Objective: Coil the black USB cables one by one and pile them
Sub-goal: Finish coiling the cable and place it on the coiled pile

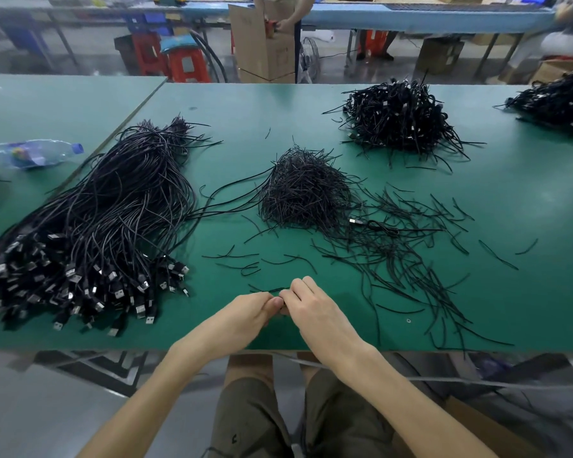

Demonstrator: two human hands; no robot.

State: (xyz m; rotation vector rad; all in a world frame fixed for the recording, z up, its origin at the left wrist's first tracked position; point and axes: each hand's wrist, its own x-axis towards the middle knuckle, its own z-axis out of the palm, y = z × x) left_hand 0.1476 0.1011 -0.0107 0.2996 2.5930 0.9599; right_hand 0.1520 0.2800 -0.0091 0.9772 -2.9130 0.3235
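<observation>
Both hands meet just above the near edge of the green worktop [510, 193]. The grip of the left hand [252, 309] and of the right hand [311, 305] is pinched together on one short black strand [272, 289], apparently a wire tie; no cable shows in either hand. A large bundle of uncoiled USB cables [106, 206] lies to the left, plugs toward the person, so most of the work looks still ahead. A pile of coiled cables [397, 117] sits at the far right, with a second pile [556, 97] beyond it. One loose coiled cable [377, 225] lies beside the central heap of ties [305, 190].
</observation>
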